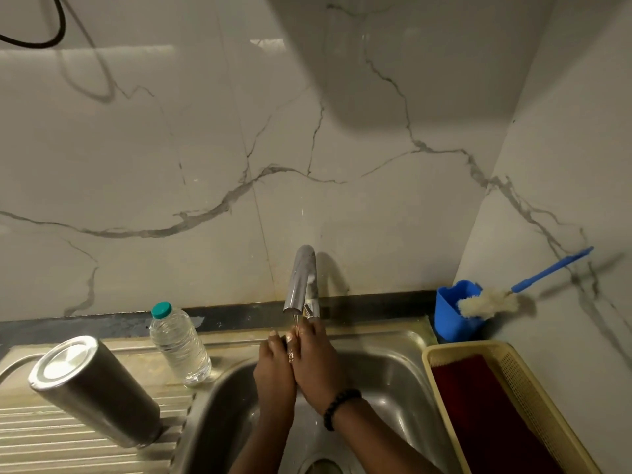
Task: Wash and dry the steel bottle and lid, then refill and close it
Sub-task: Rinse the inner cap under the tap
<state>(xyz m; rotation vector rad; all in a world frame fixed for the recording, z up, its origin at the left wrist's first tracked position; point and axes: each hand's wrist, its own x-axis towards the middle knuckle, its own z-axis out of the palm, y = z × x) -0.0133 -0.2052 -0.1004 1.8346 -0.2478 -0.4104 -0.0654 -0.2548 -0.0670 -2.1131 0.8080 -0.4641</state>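
Fingers (pixel 273 338) of both hands pressed together under the tap (pixel 302 285), thin stream running over them. Something small may be held between them, maybe the lid, can't tell. Left hand (pixel 275 366) and right hand (pixel 316 364) are over the sink (pixel 393 374).

Steel bottle (pixel 92 388) stands mouth down on the ribbed drainboard (pixel 41 436), left of the basin, close to its edge. Plastic water bottle (pixel 179 343) just behind it.

Risks:
- wet hands on smooth steel: slip, bottle drops into the sink
- left elbow knocks the inverted bottle or the plastic one over
- if that is the lid, it could slip toward the drain
- yellow basket (pixel 506 405) with dark red cloth sits right beside the basin, so splash could wet it before the drying step
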